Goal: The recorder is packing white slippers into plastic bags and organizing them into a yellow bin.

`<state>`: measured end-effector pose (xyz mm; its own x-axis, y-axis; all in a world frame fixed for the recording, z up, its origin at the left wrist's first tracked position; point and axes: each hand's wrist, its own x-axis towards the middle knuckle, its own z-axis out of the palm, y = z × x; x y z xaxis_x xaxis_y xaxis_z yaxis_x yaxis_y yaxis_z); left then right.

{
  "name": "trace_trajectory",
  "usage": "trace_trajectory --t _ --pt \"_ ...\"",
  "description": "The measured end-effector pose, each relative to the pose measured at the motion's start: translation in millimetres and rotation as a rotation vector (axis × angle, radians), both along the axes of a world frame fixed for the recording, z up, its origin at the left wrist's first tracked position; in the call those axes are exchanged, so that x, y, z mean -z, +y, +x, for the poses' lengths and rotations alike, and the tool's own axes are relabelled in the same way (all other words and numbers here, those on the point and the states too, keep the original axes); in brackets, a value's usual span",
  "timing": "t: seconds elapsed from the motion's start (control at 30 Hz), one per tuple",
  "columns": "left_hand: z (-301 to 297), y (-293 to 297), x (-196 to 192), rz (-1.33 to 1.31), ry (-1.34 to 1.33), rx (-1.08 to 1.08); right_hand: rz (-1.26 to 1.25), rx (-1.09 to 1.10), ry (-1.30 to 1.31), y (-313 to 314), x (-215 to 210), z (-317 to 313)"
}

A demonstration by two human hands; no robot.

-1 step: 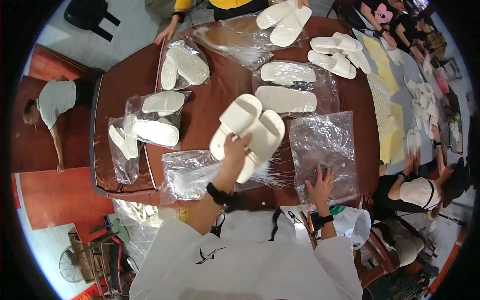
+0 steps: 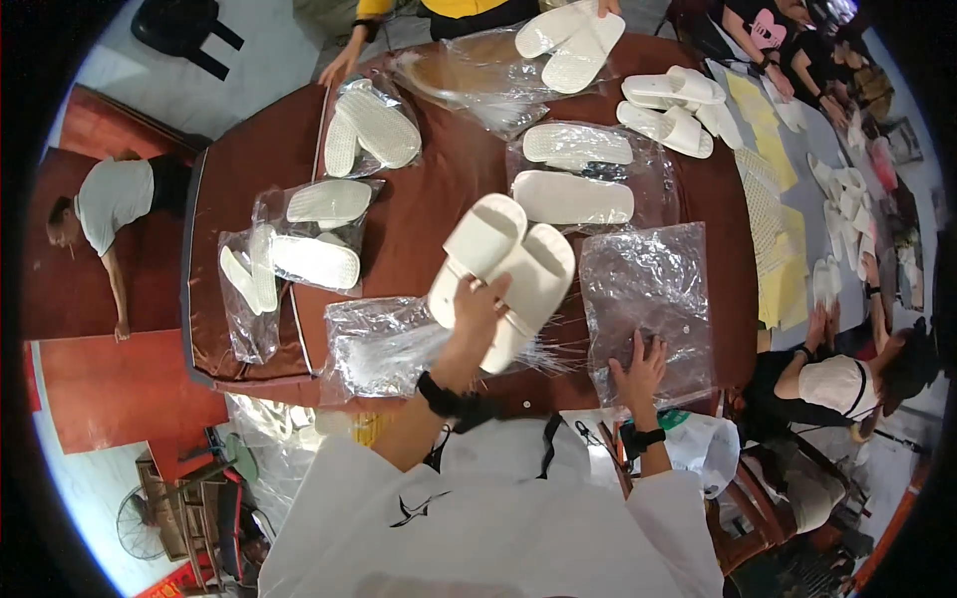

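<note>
A pair of white open-toe slippers is in my left hand, raised over the middle of the table. My fingers are closed around the inner edges where the two slippers meet. On the right, my right hand lies with fingers spread on the near part of a flat clear plastic bag. Beneath the slippers and to their left is a stack of clear plastic bags, partly covered by my left arm.
Bagged slippers lie on the brown table at left, with another bagged pair beyond my slippers. Loose slippers sit at the far right. Across the table a person in yellow handles a white pair.
My left hand has shifted slightly to the right with the slippers. My right hand stays on the bag. The far person's hand at the left has moved a little.
</note>
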<state>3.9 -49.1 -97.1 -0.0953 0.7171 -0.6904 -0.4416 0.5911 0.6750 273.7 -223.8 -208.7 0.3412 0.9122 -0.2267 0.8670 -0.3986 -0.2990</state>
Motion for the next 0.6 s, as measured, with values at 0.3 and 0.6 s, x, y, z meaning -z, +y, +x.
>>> trace_trajectory --t 0.3,0.6 --pt "81.6 -73.4 85.8 -0.109 -0.194 -0.412 0.005 -0.017 0.004 -1.4 3.3 1.8" --pt "77.9 -102.5 96.8 -0.029 -0.249 -0.207 0.031 -0.048 -0.01 -2.0 4.6 2.0"
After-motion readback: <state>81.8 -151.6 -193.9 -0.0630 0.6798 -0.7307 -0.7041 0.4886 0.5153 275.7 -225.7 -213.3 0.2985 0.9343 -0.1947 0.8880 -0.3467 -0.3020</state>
